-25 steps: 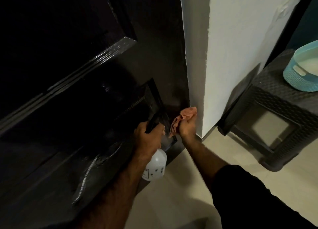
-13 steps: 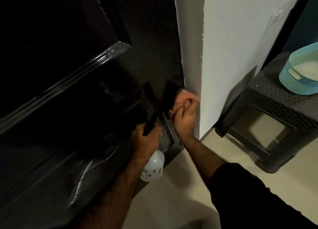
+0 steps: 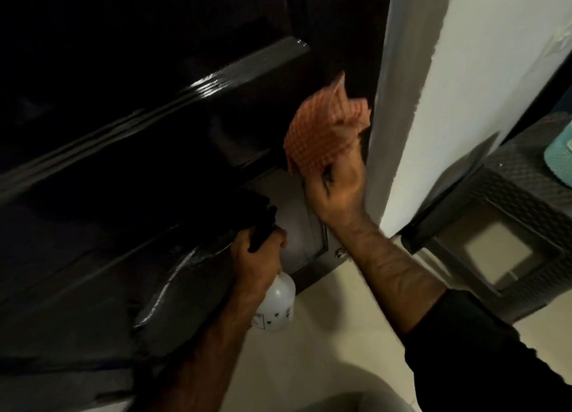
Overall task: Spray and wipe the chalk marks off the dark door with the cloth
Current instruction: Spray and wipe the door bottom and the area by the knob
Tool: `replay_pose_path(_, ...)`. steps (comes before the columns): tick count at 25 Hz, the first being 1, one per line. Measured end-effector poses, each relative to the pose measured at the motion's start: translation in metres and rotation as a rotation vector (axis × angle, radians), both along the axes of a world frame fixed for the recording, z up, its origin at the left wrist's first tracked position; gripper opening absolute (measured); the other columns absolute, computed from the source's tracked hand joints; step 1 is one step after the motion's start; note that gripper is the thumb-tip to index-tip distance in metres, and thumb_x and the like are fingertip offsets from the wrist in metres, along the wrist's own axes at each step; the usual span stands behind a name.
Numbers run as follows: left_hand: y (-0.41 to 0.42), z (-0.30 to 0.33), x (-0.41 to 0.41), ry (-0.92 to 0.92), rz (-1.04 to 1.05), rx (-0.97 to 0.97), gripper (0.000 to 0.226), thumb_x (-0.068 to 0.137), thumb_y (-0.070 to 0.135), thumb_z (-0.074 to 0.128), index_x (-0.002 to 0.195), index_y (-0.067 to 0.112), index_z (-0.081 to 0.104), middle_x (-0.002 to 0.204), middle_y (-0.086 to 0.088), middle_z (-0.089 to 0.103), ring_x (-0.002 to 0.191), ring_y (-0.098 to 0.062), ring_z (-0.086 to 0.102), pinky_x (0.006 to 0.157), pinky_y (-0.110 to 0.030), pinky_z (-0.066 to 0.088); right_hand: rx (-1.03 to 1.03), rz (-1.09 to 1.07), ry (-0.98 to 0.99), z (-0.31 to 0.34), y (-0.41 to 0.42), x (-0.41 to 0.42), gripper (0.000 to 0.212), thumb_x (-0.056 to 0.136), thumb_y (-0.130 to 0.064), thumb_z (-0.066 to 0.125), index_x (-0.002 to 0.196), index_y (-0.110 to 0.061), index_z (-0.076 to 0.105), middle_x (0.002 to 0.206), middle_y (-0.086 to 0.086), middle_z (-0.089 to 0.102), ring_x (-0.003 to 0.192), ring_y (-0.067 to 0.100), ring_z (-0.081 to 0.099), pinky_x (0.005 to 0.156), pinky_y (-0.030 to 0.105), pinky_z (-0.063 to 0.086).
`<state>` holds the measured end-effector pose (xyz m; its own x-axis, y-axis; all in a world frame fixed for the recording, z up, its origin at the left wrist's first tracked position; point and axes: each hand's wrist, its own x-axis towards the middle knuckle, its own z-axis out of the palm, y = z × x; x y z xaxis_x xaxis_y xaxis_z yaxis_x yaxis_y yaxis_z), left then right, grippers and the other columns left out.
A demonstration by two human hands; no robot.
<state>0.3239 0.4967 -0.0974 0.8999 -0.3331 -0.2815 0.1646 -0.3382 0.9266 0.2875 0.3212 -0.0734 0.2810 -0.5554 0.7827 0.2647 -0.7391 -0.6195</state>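
Against the dark door (image 3: pixel 154 108), close to its right edge where it meets the white wall (image 3: pixel 483 71), the right hand (image 3: pixel 337 191) presses a bunched orange checked cloth (image 3: pixel 322 133) onto the wood. The cloth sits above the palm and spills past the fingers, which are buried in its folds, so I cannot see each one; from the way the fabric gathers, they look curled into it and gripping. Held in a wad like this, the cloth probably gives a firm pad for rubbing, and the raised wrist suggests pressure is going into the door and not along it.

Lower on the door, near its bottom corner, the left hand (image 3: pixel 258 260) wraps around the black head of a spray bottle (image 3: pixel 275 306), with the white body hanging below the fist and the nozzle end pointing toward the panel. It seems parked there to stay ready for another squirt while the other hand wipes. The two hands are apart, with the bottle below and left of the cloth.

Pale streaks (image 3: pixel 167 291) show on the door left of the bottle, well away from the cloth; whether they are chalk or only sheen I cannot tell in this dim light. A metal plate (image 3: pixel 297 225) sits on the door between the two hands. Right of the wall stands a dark woven stool (image 3: pixel 495 225) on the pale floor (image 3: pixel 309 349).
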Motion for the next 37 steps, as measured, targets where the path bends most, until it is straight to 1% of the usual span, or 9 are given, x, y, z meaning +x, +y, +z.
replay_pose_path(7, 0.064, -0.074, 0.002, 0.052, 0.069, 0.008, 0.018, 0.087, 0.018, 0.084, 0.098, 0.016, 0.070, 0.085, -0.005, 0.079, 0.062, -0.014, 0.059, 0.070, -0.038, 0.051, 0.703, -0.095, 0.634, -0.258, 0.069, -0.015, 0.038, 0.100, -0.015, 0.062, 0.133, 0.004, 0.058, 0.122, 0.013, 0.065, 0.114, 0.019, 0.060, 0.104, 0.038, 0.051)
replay_pose_path(11, 0.081, -0.109, -0.002, 0.124, 0.094, 0.026, 0.014, 0.088, 0.014, 0.081, 0.089, 0.019, 0.069, 0.086, -0.007, 0.077, 0.064, -0.017, 0.059, 0.070, -0.037, 0.049, 1.065, 0.032, 0.831, -0.297, 0.046, -0.009, 0.032, 0.088, -0.015, 0.070, 0.120, -0.013, 0.070, 0.115, 0.009, 0.075, 0.111, 0.033, 0.071, 0.101, 0.048, 0.058)
replay_pose_path(14, 0.084, -0.105, -0.015, 0.165, 0.060, 0.071, 0.018, 0.084, 0.022, 0.083, 0.095, 0.012, 0.072, 0.082, -0.003, 0.075, 0.067, -0.018, 0.062, 0.066, -0.036, 0.049, 0.882, -0.097, 0.792, -0.227, 0.046, -0.008, 0.011, 0.089, -0.028, 0.072, 0.096, -0.021, 0.076, 0.092, 0.000, 0.078, 0.089, 0.022, 0.076, 0.085, 0.050, 0.065)
replay_pose_path(21, 0.073, -0.071, -0.005, 0.035, -0.054, 0.056, 0.026, 0.070, 0.042, 0.081, 0.071, 0.018, 0.073, 0.075, -0.008, 0.074, 0.061, -0.015, 0.065, 0.056, -0.029, 0.048, -0.006, 0.064, -0.007, -0.018, 0.050, 0.010, 0.032, 0.093, -0.009, 0.082, 0.117, 0.003, 0.066, 0.112, 0.005, 0.072, 0.102, 0.018, 0.073, 0.094, 0.030, 0.058)
replay_pose_path(25, 0.091, -0.092, -0.005, 0.083, -0.005, 0.043, 0.024, 0.068, 0.036, 0.085, 0.082, 0.018, 0.079, 0.081, -0.005, 0.078, 0.063, -0.020, 0.067, 0.062, -0.034, 0.048, 0.046, -0.051, 0.144, -0.149, 0.073, 0.016, 0.022, 0.098, -0.015, 0.069, 0.114, -0.009, 0.054, 0.091, 0.018, 0.067, 0.081, 0.020, 0.062, 0.078, 0.025, 0.046)
replay_pose_path(28, 0.106, -0.105, -0.013, 0.155, -0.022, 0.072, 0.038, 0.067, 0.040, 0.087, 0.096, 0.018, 0.077, 0.084, 0.002, 0.078, 0.066, -0.014, 0.064, 0.065, -0.036, 0.052, 0.349, 0.015, 0.690, -0.279, 0.092, -0.011, 0.026, 0.097, -0.019, 0.068, 0.119, -0.015, 0.055, 0.097, 0.010, 0.070, 0.083, 0.026, 0.066, 0.080, 0.031, 0.050)
replay_pose_path(31, 0.112, -0.104, -0.007, 0.190, 0.048, 0.074, 0.032, 0.074, 0.031, 0.088, 0.099, 0.019, 0.072, 0.081, 0.003, 0.077, 0.067, -0.017, 0.063, 0.070, -0.038, 0.052, 0.498, -0.039, 1.072, -0.293, 0.093, -0.007, 0.028, 0.085, -0.031, 0.075, 0.109, -0.018, 0.069, 0.095, 0.005, 0.077, 0.086, 0.029, 0.074, 0.080, 0.042, 0.063)
replay_pose_path(33, 0.114, -0.096, 0.001, 0.178, 0.098, 0.066, 0.021, 0.081, 0.015, 0.086, 0.095, 0.019, 0.070, 0.073, 0.006, 0.074, 0.065, -0.014, 0.061, 0.068, -0.035, 0.051, 0.510, -0.091, 0.968, -0.251, 0.092, 0.001, 0.015, 0.084, -0.022, 0.077, 0.098, -0.017, 0.074, 0.089, 0.004, 0.077, 0.083, 0.029, 0.075, 0.078, 0.042, 0.064)
replay_pose_path(37, 0.120, -0.082, 0.023, 0.118, 0.151, 0.000, 0.027, 0.074, 0.020, 0.089, 0.089, 0.026, 0.067, 0.089, -0.008, 0.076, 0.061, -0.016, 0.059, 0.064, -0.033, 0.048, 0.293, 0.195, 0.211, -0.096, 0.111, 0.006, 0.025, 0.089, -0.010, 0.082, 0.111, -0.012, 0.070, 0.094, 0.000, 0.075, 0.080, 0.016, 0.074, 0.072, 0.034, 0.063)
